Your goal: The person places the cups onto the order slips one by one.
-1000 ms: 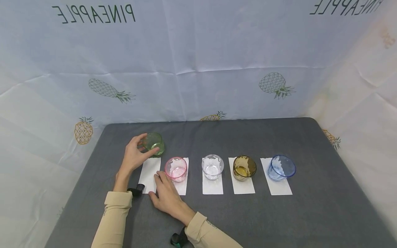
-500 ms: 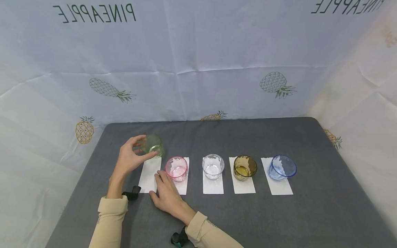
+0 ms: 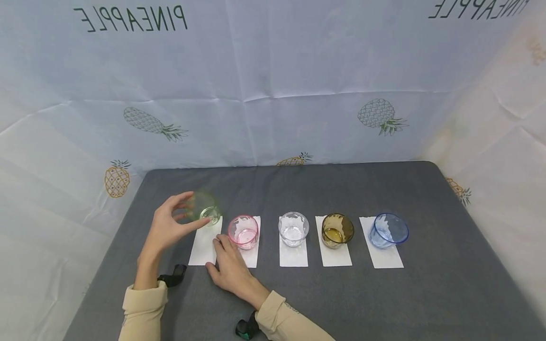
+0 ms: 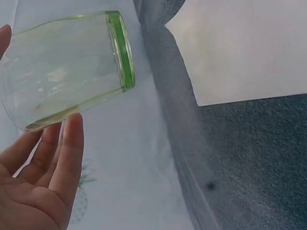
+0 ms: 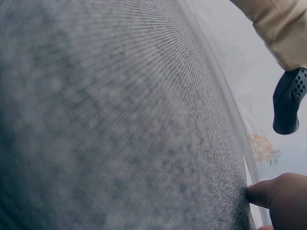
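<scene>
In the head view my left hand [image 3: 168, 225] holds a clear green drinking glass [image 3: 204, 208] between thumb and fingers, over the far end of the leftmost white paper [image 3: 205, 244]. The left wrist view shows the glass [image 4: 67, 72] raised off the table, its thick green base towards the paper [image 4: 249, 52]. My right hand [image 3: 232, 272] rests at that paper's right edge, fingers lightly bent and holding nothing. Just beyond its fingertips stands a pink glass [image 3: 243, 232] on its own paper. In the right wrist view a thumb [image 5: 264, 191] touches down by a paper's edge.
To the right, a colourless glass [image 3: 293, 229], an amber glass [image 3: 337, 230] and a blue glass [image 3: 387, 230] each stand on a white paper. All are on a grey cloth-covered table [image 3: 341, 303], with a pineapple-print curtain [image 3: 273, 61] behind and at the sides.
My left hand has drawn the green glass left and towards me, from behind the leftmost paper to over its far end. My right hand has stayed in place.
</scene>
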Tool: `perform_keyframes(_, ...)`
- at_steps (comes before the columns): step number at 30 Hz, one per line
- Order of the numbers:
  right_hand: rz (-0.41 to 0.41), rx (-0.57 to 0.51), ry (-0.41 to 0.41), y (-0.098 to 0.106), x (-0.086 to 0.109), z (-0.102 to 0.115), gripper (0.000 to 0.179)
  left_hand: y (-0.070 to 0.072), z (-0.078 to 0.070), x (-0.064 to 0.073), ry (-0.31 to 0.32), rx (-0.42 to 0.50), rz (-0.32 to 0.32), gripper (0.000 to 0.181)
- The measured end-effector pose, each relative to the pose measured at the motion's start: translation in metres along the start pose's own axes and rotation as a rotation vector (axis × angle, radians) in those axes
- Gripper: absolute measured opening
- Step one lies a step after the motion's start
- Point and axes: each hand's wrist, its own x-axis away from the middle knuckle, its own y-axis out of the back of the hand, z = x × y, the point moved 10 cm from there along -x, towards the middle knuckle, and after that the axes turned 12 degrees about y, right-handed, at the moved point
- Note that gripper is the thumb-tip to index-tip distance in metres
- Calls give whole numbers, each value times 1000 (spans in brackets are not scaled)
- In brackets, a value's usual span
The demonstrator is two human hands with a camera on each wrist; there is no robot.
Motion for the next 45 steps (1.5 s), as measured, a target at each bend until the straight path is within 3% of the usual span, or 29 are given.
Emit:
perform_keyframes(14, 15, -13, -15, -1, 0, -1, 56, 1, 23, 12, -3, -55, -13, 76)
perform_keyframes(25, -7, 0, -2, 1, 1, 1, 55, -7, 42, 13, 20, -58, 27, 77)
perform_keyframes(37, -9, 11, 0, 0, -1, 0, 56, -11, 43, 16, 39, -45, 110, 80)
perform_keyframes(45, -17, 17, 3, 1, 0, -1, 55, -13, 38, 19, -7, -30, 183, 81)
